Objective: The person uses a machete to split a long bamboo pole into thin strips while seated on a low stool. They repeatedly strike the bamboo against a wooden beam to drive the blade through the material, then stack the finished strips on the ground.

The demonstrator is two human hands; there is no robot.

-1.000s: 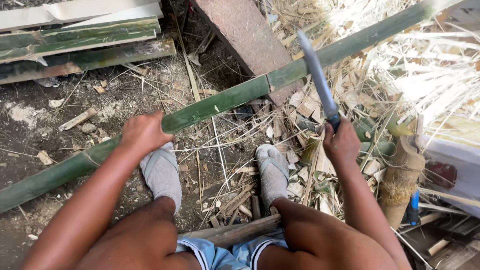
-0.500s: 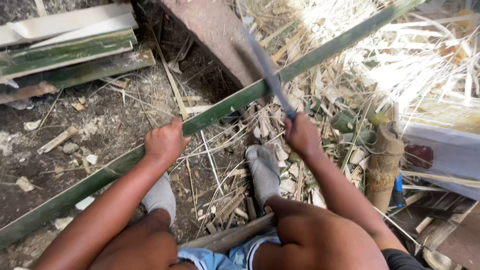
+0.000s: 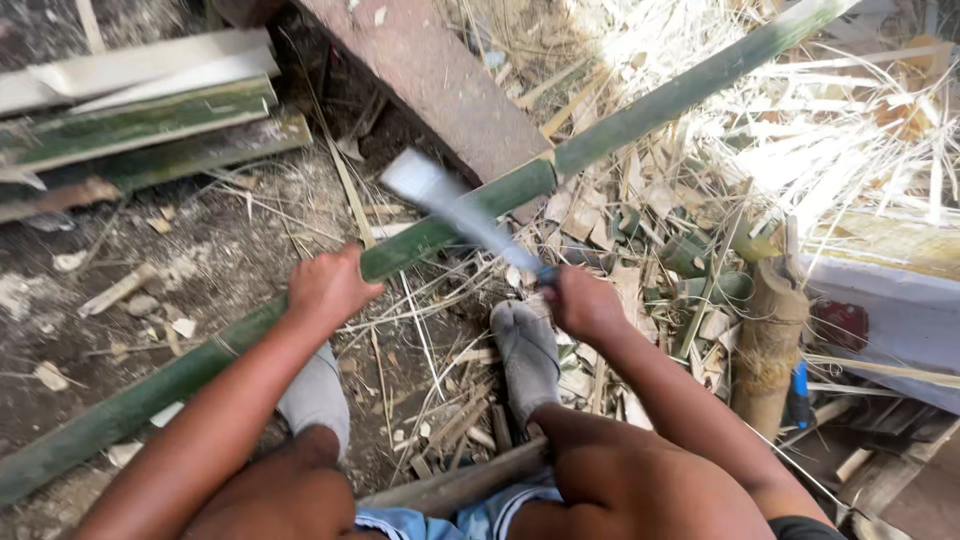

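A long green bamboo pole runs from the lower left to the upper right, resting against a brown plank. My left hand grips the pole near its middle. My right hand holds a long knife by the handle; its blurred blade slants up and left across the pole. My two feet in grey socks rest on the ground just below the pole.
Split bamboo slats lie stacked at the upper left. Pale shavings and strips cover the ground at the right. A short upright bamboo stump stands at the right, beside a white sheet. A stick lies under my knees.
The knife blade has swung down and to the left, from upright above the pole to across it. My right hand has shifted left toward the pole. My left hand keeps its grip.
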